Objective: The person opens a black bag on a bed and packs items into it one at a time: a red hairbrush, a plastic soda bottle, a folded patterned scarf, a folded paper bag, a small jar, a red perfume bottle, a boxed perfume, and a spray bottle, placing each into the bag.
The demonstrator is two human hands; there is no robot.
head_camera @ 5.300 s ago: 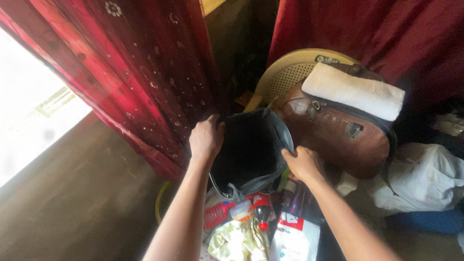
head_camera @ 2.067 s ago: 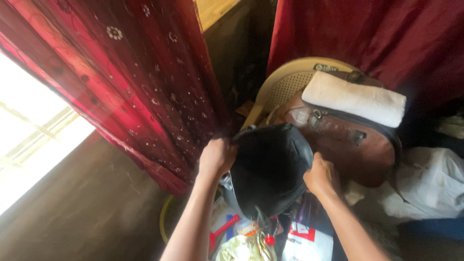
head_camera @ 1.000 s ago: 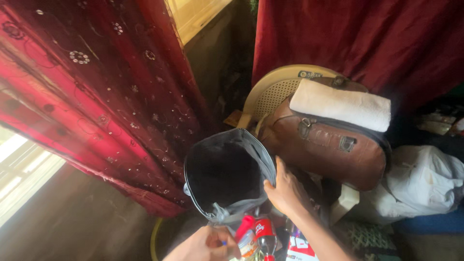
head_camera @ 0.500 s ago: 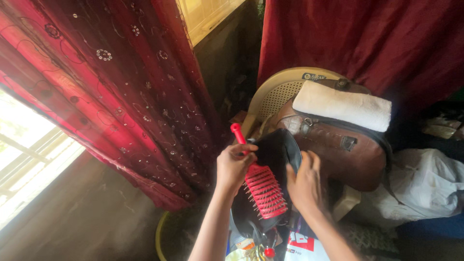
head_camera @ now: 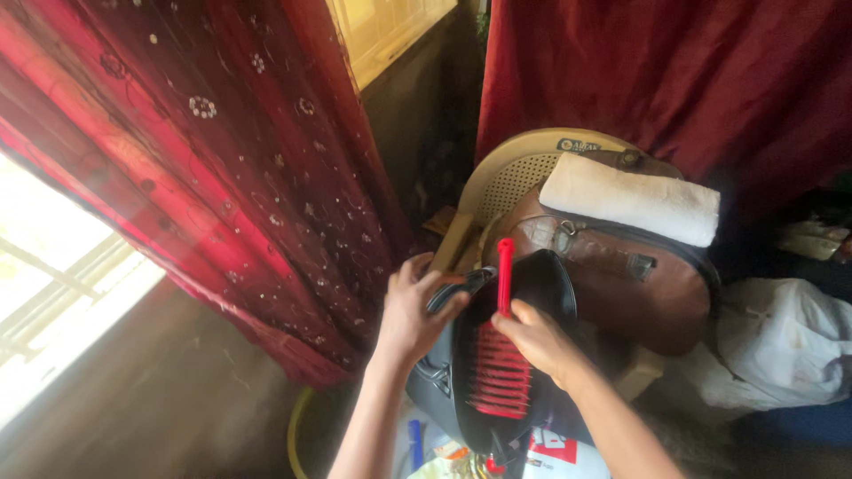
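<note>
While your left hand (head_camera: pixel 415 306) is gripping the black pouch (head_camera: pixel 497 355) rim at 10 o'clock, your right hand (head_camera: pixel 532 335) is pinching the red hairbrush (head_camera: pixel 501 355) inside it.

Hairbrush (head_camera: pixel 500 368) inside the pouch (head_camera: pixel 532 284) — backpack (head_camera: pixel 621 275) behind, rolled towel (head_camera: pixel 630 197) on top.

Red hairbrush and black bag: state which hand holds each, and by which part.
Right hand holds the red hairbrush at its handle's base; left hand grips the black bag by its rim.

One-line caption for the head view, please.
Left hand holds open a black fabric pouch while right hand grips a red plastic hairbrush inside it.
</note>
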